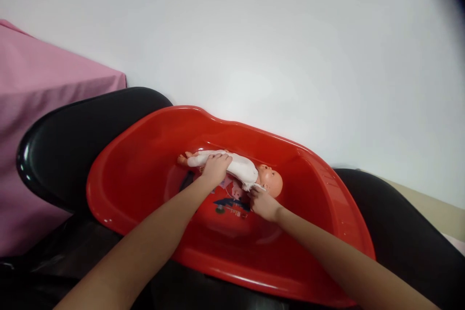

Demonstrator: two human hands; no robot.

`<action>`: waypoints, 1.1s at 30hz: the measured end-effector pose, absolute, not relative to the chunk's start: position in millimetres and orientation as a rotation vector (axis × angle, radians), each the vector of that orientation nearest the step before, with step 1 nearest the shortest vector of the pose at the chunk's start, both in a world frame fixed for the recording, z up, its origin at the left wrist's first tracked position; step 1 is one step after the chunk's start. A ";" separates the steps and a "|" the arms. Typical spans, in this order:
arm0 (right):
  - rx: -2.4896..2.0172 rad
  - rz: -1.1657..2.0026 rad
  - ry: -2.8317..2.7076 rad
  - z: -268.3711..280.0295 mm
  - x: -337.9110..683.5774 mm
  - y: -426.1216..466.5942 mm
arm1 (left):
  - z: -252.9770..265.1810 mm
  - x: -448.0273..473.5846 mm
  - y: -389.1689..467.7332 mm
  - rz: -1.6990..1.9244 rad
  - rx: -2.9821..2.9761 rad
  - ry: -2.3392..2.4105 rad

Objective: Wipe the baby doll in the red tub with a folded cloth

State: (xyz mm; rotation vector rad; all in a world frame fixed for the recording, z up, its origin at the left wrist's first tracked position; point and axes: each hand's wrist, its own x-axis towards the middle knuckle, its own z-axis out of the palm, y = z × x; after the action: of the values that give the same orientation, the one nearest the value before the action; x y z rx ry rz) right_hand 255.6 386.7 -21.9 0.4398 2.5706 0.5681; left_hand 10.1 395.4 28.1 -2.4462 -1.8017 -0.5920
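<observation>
A baby doll (243, 168) in white clothing lies on its back inside a red plastic baby tub (145, 164), head to the right, feet to the left. My left hand (215, 168) rests on the doll's legs and lower body, fingers closed over the white cloth. My right hand (264, 204) pinches the white clothing near the doll's shoulder, just below its bald head (273, 182). A printed picture (230, 203) shows on the tub floor beneath my arms.
The tub sits on a glossy black surface (61, 150) that extends left and right. A pink cloth (39, 101) covers something at the left. A white wall (276, 43) stands directly behind the tub.
</observation>
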 end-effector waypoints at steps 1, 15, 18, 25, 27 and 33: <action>0.450 0.530 2.601 -18.9 249.8 383.5 | 28.4 10.2 395.3 -0.583 -2.445 -1.808; 0.475 0.689 2.704 -30.2 168.1 396.1 | 23.6 8.9 397.5 -0.561 -2.424 -1.873; 0.480 0.746 2.643 -38.4 197.1 392.0 | 23.7 8.8 397.2 -0.558 -2.427 -1.872; 0.495 0.536 2.585 -12.5 251.5 380.8 | 23.0 9.6 396.5 -0.578 -2.441 -1.865; 0.399 0.435 2.669 2.0 253.1 378.6 | 23.3 10.7 396.2 -0.578 -2.439 -1.850; 0.046 0.447 2.863 12.1 236.5 378.5 | 23.5 12.2 394.8 -0.572 -2.398 -1.838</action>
State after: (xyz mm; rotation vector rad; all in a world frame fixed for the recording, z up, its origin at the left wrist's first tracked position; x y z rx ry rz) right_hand 236.5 378.5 12.1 0.0459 2.8626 0.4466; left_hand 12.2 394.8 23.5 -2.3976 -1.8384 -0.5716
